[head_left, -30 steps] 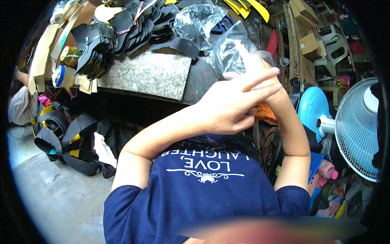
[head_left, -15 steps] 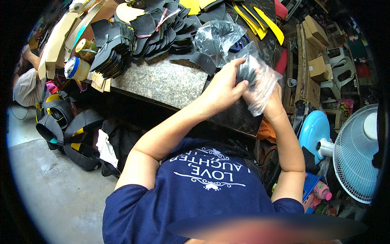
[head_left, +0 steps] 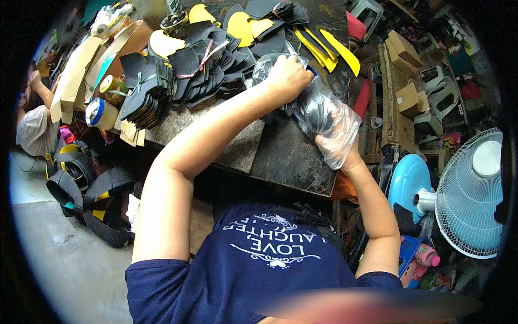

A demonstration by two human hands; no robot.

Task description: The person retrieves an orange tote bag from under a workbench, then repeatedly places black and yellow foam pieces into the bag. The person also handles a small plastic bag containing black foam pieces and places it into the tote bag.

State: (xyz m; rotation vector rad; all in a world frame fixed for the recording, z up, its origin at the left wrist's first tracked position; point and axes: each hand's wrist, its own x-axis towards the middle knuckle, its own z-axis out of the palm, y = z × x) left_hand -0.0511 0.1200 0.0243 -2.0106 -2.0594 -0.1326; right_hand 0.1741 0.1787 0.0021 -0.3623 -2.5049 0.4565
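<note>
My left hand is closed in a fist over the crumpled clear plastic on the worktable. Its fingertips are hidden, so I cannot make out what they hold. Beside its knuckles a bit of a blue handle shows, and a thin metal point sticks up beyond the hand. My right hand is seen through a clear plastic bag, which covers the fingers down to the wrist. Its fingers are bent round the bag, with something dark inside. Another clear bag lies left of my left hand.
Stacks of black cut pieces, some tied, cover the table's far left. Yellow strips lie at the far right. A jar stands at the left edge. A fan is close on my right, and a person sits far left.
My left hand has left the bag round my right hand and moved up and left, closing over the plastic near the blue handle. My right hand has come slightly nearer.
</note>
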